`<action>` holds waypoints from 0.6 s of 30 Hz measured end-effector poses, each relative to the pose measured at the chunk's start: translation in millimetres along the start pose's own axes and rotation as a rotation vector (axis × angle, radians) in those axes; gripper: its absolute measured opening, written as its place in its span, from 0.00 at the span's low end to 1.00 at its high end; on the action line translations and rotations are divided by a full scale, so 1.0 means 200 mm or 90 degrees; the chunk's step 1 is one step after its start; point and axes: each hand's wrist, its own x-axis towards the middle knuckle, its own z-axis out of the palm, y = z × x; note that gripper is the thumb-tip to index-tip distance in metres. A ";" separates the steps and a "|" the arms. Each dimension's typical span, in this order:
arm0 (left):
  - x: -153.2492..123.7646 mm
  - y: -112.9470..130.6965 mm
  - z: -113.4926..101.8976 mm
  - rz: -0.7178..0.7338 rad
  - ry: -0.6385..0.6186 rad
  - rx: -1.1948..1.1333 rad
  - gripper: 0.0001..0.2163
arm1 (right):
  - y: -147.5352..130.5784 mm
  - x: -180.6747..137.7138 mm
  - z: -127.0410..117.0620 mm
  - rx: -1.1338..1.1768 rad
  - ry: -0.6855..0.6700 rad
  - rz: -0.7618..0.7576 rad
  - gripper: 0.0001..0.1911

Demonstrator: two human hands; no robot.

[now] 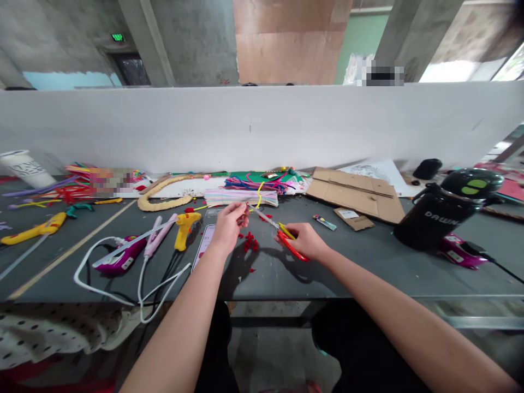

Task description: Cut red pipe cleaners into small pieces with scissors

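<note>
My right hand (308,240) is wrapped round the red and yellow handles of a pair of scissors (268,219). The silver blades point up and left, their tips close to the fingers of my left hand (231,222). That hand is closed in a pinch; whatever is between its fingertips is too small to make out. Below the hands, several small red fuzzy pieces (250,242) lie scattered on the grey table (262,281). Just beyond them rests a bundle of pale striped pipe cleaners (241,197), with a yellow one (259,194) bent across it.
On the left are a yellow glue gun (186,228), a pink heating tool (158,237), a purple device (123,256) with a white cable, and a phone (203,246). Flattened cardboard (356,192) and a black bottle (442,210) stand right. A white partition (262,131) runs behind.
</note>
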 end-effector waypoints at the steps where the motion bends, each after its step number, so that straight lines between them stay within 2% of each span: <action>1: 0.00 0.00 0.00 -0.003 -0.005 -0.004 0.08 | 0.00 0.00 0.00 0.005 -0.005 0.000 0.24; 18: 0.00 0.01 0.00 -0.108 -0.031 -0.181 0.05 | 0.00 -0.02 0.00 -0.002 0.007 -0.020 0.23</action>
